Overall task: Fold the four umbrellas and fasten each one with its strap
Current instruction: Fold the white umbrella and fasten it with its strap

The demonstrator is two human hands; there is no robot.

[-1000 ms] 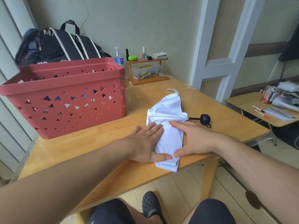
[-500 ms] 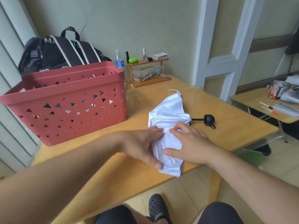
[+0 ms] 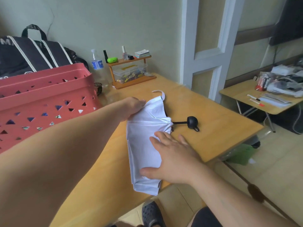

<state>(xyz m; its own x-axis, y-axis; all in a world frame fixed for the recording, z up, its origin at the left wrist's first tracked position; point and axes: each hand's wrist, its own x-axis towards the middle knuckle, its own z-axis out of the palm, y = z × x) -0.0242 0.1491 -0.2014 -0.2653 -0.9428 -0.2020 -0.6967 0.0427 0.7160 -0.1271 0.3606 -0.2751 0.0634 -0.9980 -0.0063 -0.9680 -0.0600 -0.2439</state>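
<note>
A white umbrella [image 3: 144,136] lies collapsed and flattened on the wooden table [image 3: 213,122], its lower end hanging over the front edge. Its black round handle [image 3: 192,122] sticks out to the right on a thin shaft. A white strap [image 3: 158,92] loops out at the far end of the canopy. My left hand [image 3: 133,106] grips the upper left edge of the white fabric. My right hand [image 3: 172,157] lies flat on the lower right part of the canopy, fingers spread and straight.
A red perforated basket [image 3: 45,102] stands on the table's left. Behind it sit a black striped bag [image 3: 32,54], a water bottle [image 3: 97,64] and a small wooden shelf [image 3: 131,72]. A second small table [image 3: 262,94] with clutter stands at the right.
My left hand has left the canopy's middle and moved up to its far left edge, taking hold of the fabric. My right hand has shifted slightly lower and flattened on the canopy.
</note>
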